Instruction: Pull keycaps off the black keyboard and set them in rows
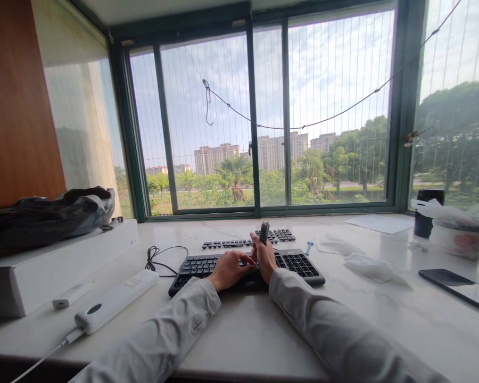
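Note:
A black keyboard (205,266) lies on the table, its right part showing open key sockets while caps sit on its left part. My right hand (265,260) is closed around a dark slim tool (265,232), held upright with its squarish end above the fist. I cannot make out the tool's exact kind. My left hand (232,268) is pinched at the lower side of my right hand, over the keyboard's middle. Whatever is between its fingertips is too small to name. Behind the keyboard, loose keycaps (227,244) are laid out in rows.
A small blue tool (310,247) lies right of the keyboard, near crumpled clear plastic (369,266). A white power strip (115,300) and white box (64,271) are at left. At right are a phone-like dark slab (455,282), a plastic tub (457,236) and a black cup (425,218).

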A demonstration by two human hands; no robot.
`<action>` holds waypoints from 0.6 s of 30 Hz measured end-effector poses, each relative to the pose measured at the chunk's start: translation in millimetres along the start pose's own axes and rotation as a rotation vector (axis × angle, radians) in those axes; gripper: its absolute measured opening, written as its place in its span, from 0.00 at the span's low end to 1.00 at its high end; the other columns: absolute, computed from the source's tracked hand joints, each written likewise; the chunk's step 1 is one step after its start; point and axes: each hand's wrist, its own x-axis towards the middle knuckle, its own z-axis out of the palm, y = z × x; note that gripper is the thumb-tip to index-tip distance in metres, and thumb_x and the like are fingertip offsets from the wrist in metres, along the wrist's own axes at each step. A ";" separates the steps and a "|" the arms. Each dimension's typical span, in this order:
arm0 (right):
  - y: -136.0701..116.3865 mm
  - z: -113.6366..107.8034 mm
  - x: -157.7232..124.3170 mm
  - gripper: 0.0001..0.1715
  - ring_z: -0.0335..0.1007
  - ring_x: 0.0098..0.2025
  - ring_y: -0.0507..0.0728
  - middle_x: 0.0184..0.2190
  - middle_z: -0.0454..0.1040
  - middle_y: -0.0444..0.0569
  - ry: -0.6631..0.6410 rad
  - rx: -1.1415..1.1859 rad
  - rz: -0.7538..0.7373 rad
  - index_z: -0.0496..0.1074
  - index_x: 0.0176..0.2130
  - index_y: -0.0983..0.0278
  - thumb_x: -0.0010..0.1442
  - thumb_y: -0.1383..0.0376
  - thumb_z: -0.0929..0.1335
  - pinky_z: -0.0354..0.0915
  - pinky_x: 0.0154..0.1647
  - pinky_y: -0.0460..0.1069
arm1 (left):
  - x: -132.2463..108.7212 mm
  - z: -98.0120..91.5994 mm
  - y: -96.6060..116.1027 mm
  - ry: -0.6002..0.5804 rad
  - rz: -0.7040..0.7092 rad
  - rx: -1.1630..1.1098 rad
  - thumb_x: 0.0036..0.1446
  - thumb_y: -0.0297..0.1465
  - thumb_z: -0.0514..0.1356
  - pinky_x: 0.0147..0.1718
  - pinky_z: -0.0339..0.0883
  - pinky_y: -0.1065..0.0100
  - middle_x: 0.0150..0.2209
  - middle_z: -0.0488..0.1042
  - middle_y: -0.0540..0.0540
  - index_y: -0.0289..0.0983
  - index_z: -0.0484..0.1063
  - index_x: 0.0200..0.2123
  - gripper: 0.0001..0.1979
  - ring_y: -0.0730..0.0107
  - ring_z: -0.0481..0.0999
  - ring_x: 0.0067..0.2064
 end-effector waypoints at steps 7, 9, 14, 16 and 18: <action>2.6 -1.0 3.8 0.24 0.43 0.15 0.47 0.12 0.50 0.36 0.000 0.031 -0.006 0.54 0.19 0.60 0.51 0.52 0.68 0.42 0.15 0.47 | 0.4 0.8 -0.4 -0.002 0.002 0.014 0.51 0.47 0.60 0.37 0.63 0.70 0.33 0.78 0.49 0.42 0.80 0.37 0.18 0.66 0.75 0.36; 3.1 -1.0 4.3 0.24 0.42 0.15 0.47 0.12 0.50 0.36 0.009 0.039 -0.006 0.54 0.20 0.60 0.50 0.51 0.69 0.42 0.15 0.47 | 0.9 1.3 -1.2 -0.002 0.010 0.014 0.51 0.48 0.60 0.36 0.63 0.70 0.33 0.78 0.49 0.42 0.80 0.37 0.18 0.66 0.75 0.36; 6.8 -1.7 8.9 0.23 0.43 0.14 0.47 0.12 0.50 0.36 0.006 0.029 0.010 0.54 0.20 0.60 0.50 0.51 0.69 0.44 0.14 0.47 | 2.1 2.1 -3.6 -0.005 0.012 0.012 0.52 0.46 0.60 0.36 0.63 0.70 0.33 0.79 0.49 0.42 0.80 0.36 0.17 0.66 0.75 0.35; 8.6 -2.6 11.3 0.23 0.43 0.14 0.48 0.11 0.50 0.36 -0.003 0.005 0.009 0.54 0.21 0.59 0.50 0.50 0.68 0.44 0.14 0.47 | 2.3 1.7 -4.1 -0.010 0.013 0.011 0.52 0.45 0.60 0.36 0.63 0.70 0.33 0.79 0.49 0.42 0.80 0.36 0.16 0.66 0.75 0.35; 9.2 -3.5 12.8 0.23 0.43 0.13 0.48 0.11 0.50 0.36 -0.002 -0.003 0.010 0.53 0.21 0.59 0.50 0.50 0.68 0.44 0.13 0.47 | 2.3 0.9 -4.3 -0.015 0.012 0.016 0.52 0.46 0.60 0.35 0.63 0.70 0.33 0.79 0.49 0.42 0.80 0.37 0.17 0.66 0.75 0.35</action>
